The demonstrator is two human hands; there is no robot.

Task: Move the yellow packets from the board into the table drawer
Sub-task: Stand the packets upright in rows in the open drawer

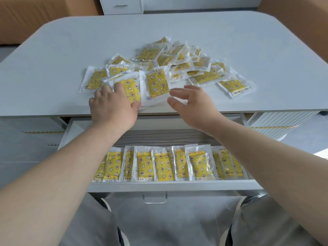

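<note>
1. Closest to the camera was the person's lap in grey trousers (159,226), tucked just under the open drawer (168,186), with its metal handle (154,198) hanging off the front.
2. Inside the drawer, along the front wall, sat a row of yellow packets (162,165). They stood side by side, overlapping a bit, all in clear wrap with star and moon prints. Behind them you could see a bare strip of grey liner (159,137).
3. Both forearms reached over the drawer to the near edge of the counter (62,50).
4. The left hand (113,107) was on the front packet (130,90). Its fingers were bent over the packet's left part and the thumb was tucked against its near edge, so it had hold of that one.
5. The right hand (192,103) had nothing in it. The fingers were loosely spread and the thumb was apart from them. The fingertips were right by the edge of the second packet (157,84), but I couldn't tell if they touched it.
6. Behind those two, a loose pile of packets (188,64) was spread over the middle of the counter, lots of them overlapping at odd angles.
7. Way at the back, past the counter, there was a white cabinet (122,6) with a drawer pull.
</note>
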